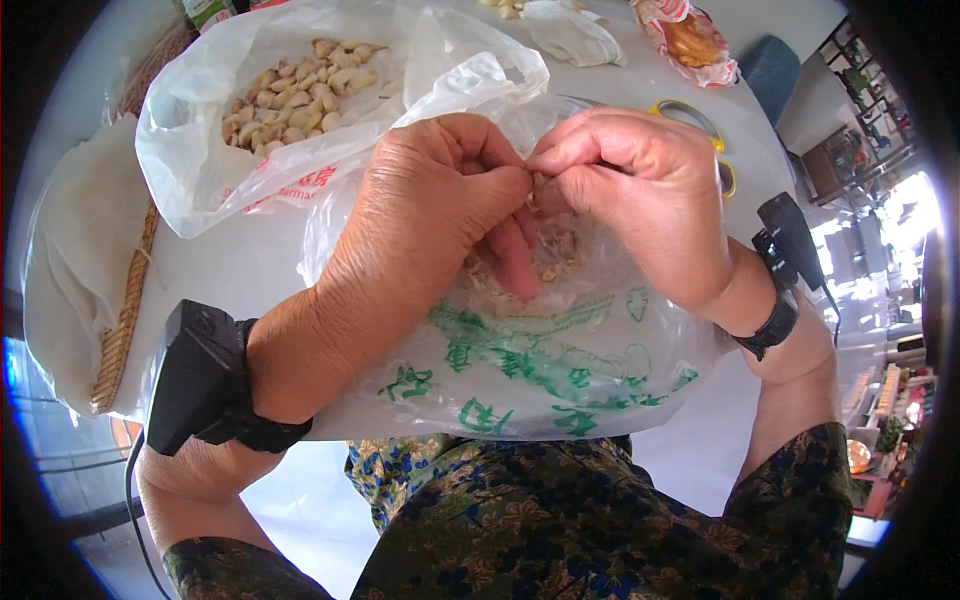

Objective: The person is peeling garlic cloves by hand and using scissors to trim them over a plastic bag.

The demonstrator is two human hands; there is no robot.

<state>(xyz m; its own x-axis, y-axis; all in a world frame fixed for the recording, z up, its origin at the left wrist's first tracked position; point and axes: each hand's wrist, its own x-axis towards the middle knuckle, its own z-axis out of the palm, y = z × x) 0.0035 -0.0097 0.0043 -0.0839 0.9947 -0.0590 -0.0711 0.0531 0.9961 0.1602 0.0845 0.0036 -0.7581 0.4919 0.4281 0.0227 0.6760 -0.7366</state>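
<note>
Over a clear plastic bag with green printing (555, 375), my left hand (442, 195) and my right hand (637, 165) meet fingertip to fingertip. Between them they pinch a small piece of garlic (535, 184), mostly hidden by the thumbs and fingers. Thin papery garlic skins (555, 259) lie in the bag just under my hands. To the left and beyond, a white plastic bag with red writing (202, 176) lies open. Several unpeeled garlic cloves (292, 97) are heaped inside it.
Yellow-handled scissors (720, 142) lie behind my right hand. Along the far edge are peeled garlic cloves (506, 9), a crumpled white cloth or paper (574, 34) and brown food in a wrapper (690, 41). At left, a woven basket (124, 322) sits under white cloth.
</note>
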